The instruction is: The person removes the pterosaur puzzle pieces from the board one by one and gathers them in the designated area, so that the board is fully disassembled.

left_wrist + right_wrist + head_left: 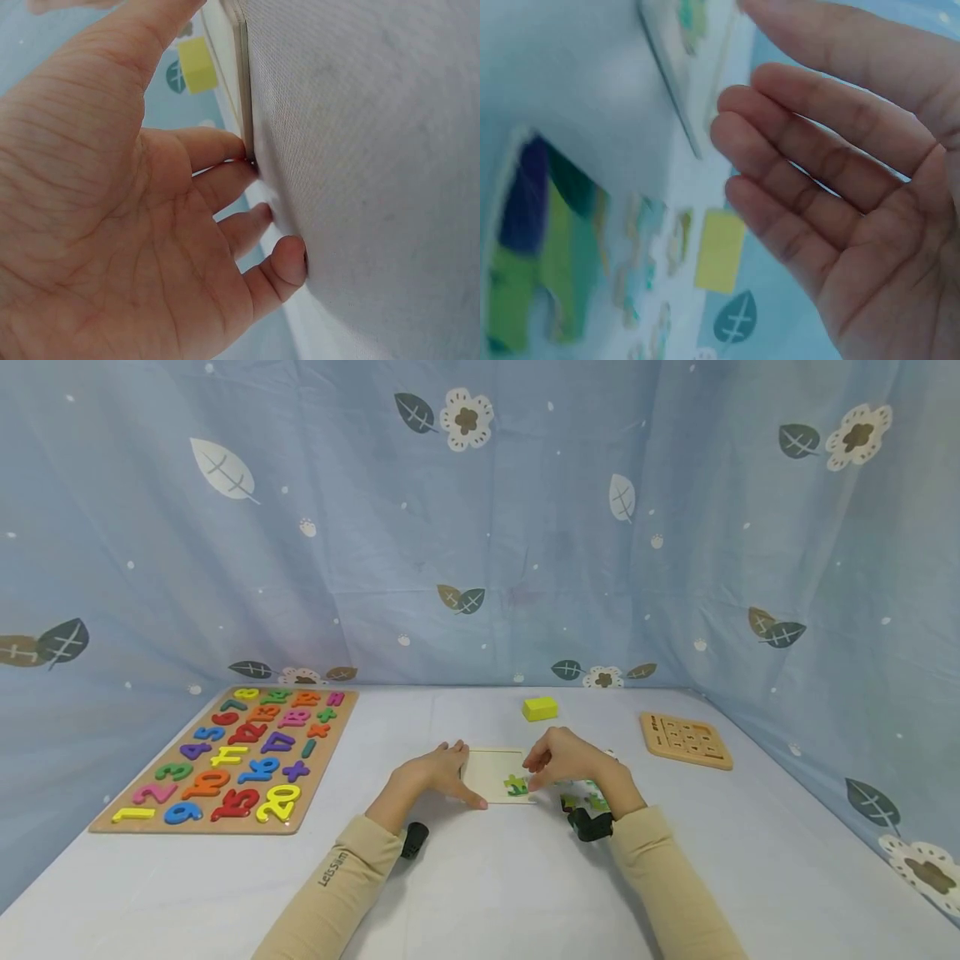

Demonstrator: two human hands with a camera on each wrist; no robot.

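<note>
A shallow cream puzzle tray (pixel 491 768) lies on the white table before me. At its left side, my left hand (pixel 438 774) is spread, thumb by the near corner; in the left wrist view its fingers (pixel 217 150) touch the tray's edge. A green jigsaw piece (pixel 515 786) lies in the tray's near right corner. Over the right edge is my right hand (pixel 562 757), its thumb beside that piece; whether they touch is unclear. The right wrist view shows its fingers (pixel 810 161) loosely bent with nothing between them. More jigsaw pieces (pixel 596 800) lie partly hidden under my right wrist.
A yellow block (pixel 540 708) stands behind the tray. To the left lies a wooden number board (pixel 315 777) with colourful numerals. At the back right is a small wooden number-slide puzzle (pixel 686 741). A blue patterned curtain (pixel 480 527) closes off the table's back and sides.
</note>
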